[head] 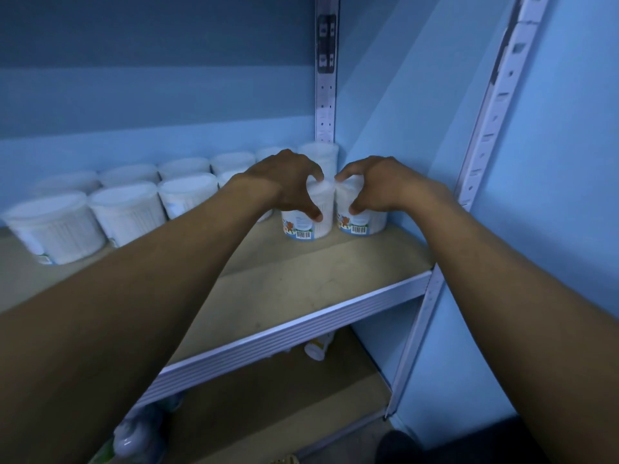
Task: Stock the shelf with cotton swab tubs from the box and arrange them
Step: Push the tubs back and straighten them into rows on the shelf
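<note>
Left hand [288, 185] and right hand [375, 187] each grip a cotton swab tub [310, 214] at the shelf's [301, 283] back right corner, two rows already stocked leftward, front edge bare, box unseen so remaining count unclear.

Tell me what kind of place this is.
Probably a shop or stockroom: a slotted white metal shelving upright, rows of identical clear plastic cotton swab tubs on the tan shelf board, and barcoded labels.

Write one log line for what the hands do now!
left hand grips tub | right hand grips tub | both on shelf
</note>
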The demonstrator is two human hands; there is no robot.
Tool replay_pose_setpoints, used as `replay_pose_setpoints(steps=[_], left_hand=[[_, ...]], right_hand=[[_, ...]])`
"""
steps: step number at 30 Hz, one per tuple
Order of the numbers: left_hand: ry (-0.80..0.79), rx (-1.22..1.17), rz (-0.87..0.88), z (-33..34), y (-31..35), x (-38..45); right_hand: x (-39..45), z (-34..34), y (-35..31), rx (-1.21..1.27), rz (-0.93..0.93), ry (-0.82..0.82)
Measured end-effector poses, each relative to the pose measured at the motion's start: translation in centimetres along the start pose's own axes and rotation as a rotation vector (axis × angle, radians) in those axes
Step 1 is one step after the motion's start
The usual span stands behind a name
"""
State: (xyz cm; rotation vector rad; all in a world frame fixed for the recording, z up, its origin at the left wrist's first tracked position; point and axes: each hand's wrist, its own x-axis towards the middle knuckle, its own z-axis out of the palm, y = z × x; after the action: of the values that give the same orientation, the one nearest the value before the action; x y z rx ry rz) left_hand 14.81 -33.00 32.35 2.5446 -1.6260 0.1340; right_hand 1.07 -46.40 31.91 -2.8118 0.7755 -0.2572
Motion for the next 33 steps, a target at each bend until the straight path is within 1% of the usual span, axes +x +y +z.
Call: replay_pose_setpoints(steps=[4, 17, 26, 29, 33], left_hand=[[-0.014, -0.01, -0.009, -0.2, 0.7, -1.5], [0.032, -0.001, 0.043, -0.8, 3.0, -6.0], [0.075, -0.009, 0.072, -0.9, 3.9, -7.7], [0.045, -0.002, 0.077, -1.2, 4.0, -7.8], [-0.075, 0.03, 0.048, -2.3, 4.1, -7.5]], right_hand=[[-1.7, -0.1, -0.2, -0.032, -0.021, 0.007], [-6.6, -1.8, -0.6, 0.025, -0.045, -0.034], [-8.2, -2.6, -0.6, 0.093, -0.04, -0.03], [-8.3, -2.6, -0.7, 0.1, -0.041, -0.038], [-8.4, -2.6, -0.5, 0.15, -0.031, -0.008]])
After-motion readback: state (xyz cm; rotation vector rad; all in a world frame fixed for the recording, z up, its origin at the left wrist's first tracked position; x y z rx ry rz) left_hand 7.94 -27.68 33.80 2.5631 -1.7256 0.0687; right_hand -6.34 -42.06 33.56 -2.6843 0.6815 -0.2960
